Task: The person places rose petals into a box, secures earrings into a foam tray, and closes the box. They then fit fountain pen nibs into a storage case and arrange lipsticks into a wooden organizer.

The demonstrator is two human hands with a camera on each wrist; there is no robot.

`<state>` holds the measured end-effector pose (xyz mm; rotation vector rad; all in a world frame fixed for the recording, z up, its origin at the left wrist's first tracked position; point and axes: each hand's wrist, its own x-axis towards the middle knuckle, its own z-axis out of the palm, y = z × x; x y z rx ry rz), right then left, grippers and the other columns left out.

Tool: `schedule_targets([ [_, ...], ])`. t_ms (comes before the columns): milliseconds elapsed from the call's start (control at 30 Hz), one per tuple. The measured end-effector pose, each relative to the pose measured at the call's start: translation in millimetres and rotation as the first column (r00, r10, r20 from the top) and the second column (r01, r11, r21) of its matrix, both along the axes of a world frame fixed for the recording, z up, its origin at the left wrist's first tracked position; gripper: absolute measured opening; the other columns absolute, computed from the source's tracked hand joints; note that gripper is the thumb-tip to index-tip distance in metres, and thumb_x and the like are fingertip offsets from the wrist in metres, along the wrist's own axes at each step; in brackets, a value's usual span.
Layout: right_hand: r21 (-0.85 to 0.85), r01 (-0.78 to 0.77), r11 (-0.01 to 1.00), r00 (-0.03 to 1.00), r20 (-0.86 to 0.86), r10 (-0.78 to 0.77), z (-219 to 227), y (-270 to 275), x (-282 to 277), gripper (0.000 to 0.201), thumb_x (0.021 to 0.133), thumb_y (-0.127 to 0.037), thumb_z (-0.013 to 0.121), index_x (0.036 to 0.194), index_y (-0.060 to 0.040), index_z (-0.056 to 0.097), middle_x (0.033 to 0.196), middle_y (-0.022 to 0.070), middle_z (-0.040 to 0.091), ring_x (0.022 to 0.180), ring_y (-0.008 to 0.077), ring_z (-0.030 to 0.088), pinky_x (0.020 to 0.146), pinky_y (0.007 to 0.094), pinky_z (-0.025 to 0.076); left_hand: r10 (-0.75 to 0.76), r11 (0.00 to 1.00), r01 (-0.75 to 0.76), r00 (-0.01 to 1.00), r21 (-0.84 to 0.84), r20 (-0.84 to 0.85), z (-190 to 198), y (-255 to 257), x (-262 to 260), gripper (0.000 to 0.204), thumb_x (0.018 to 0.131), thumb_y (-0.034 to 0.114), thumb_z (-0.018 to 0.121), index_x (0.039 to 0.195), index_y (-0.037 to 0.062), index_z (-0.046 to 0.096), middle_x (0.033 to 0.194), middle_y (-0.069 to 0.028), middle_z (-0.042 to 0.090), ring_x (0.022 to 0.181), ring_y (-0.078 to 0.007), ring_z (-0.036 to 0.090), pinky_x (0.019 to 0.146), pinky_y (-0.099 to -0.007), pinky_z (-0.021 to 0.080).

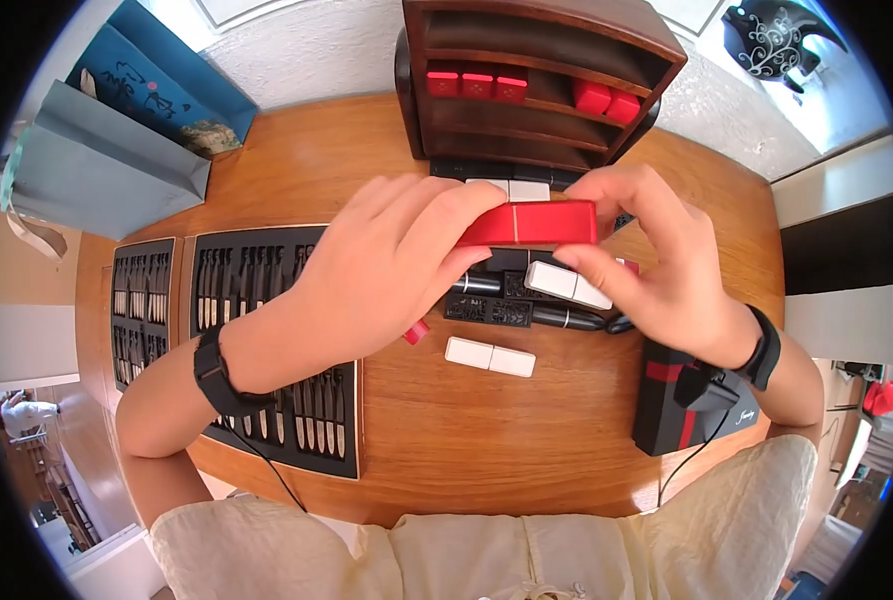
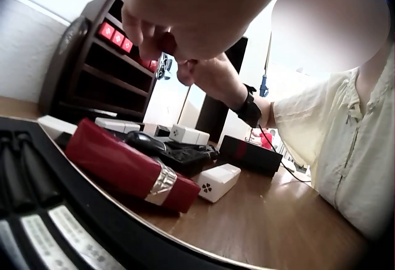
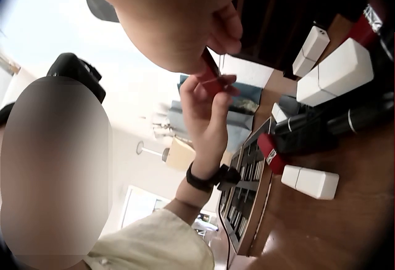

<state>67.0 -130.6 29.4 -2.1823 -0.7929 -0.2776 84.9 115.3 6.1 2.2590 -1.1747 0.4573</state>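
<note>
Both hands hold one red lipstick tube (image 1: 551, 222) level above the table. My left hand (image 1: 391, 240) grips its left end between thumb and fingers, and my right hand (image 1: 656, 255) pinches its right end. A thin pale seam shows around the tube's middle. Beneath the right thumb lies a white lipstick tube (image 1: 568, 284), and another white tube (image 1: 490, 357) lies nearer the front. Among them are black tubes (image 1: 566, 317) and a black patterned tube (image 1: 486, 308). The left wrist view shows a dark red tube with a silver band (image 2: 129, 165) beside the tray, partly hidden by the left arm in the head view.
Behind the hands stands a dark wooden shelf (image 1: 546, 45) with several red tubes (image 1: 477, 85) on one level. Large black trays (image 1: 351, 420) of slim pieces fill the left side. A black box with a red ribbon (image 1: 666, 405) sits at right, paper bags (image 1: 116, 160) at the back left.
</note>
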Motion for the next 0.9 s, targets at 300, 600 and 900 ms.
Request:
schedule_targets([
  [300,-0.118,-0.298,0.947,0.843,0.432,0.32,1,10,4,0.051,0.074,-0.005,0.077,0.121,0.0057,0.058,0.08,0.0103,0.06,0.058,0.0225,0.052,0.051,0.0326,0.039,-0.172,0.981,0.14,0.948,-0.137,-0.268,-6,-14,0,0.047,0.085,0.0,0.061,0.131,0.0043,0.053,0.117,-0.0162,0.061,0.103,-0.0345,0.061,0.088,-0.0402,0.051],
  [600,-0.361,-0.117,0.925,0.694,0.637,0.336,-3,-7,14,0.031,0.074,-0.007,0.07,0.102,0.0058,0.062,0.079,0.0093,0.058,0.063,0.0216,0.056,0.054,0.0313,0.046,-0.07,0.995,0.09,0.94,0.043,-0.333,-1,-11,10,0.058,0.088,0.001,0.058,0.144,0.0077,0.043,0.121,-0.0176,0.057,0.094,-0.035,0.062,0.078,-0.0376,0.052],
  [900,-0.414,0.169,0.895,0.656,0.724,0.211,11,-12,34,0.046,0.068,0.003,0.081,0.108,0.0068,0.059,0.081,0.0145,0.064,0.066,0.0272,0.061,0.056,0.0337,0.049,0.121,0.983,-0.119,0.993,0.141,-0.009,7,4,22,0.013,0.089,0.007,0.063,0.101,0.0048,0.066,0.1,-0.0077,0.065,0.071,-0.0258,0.064,0.06,-0.0326,0.051],
])
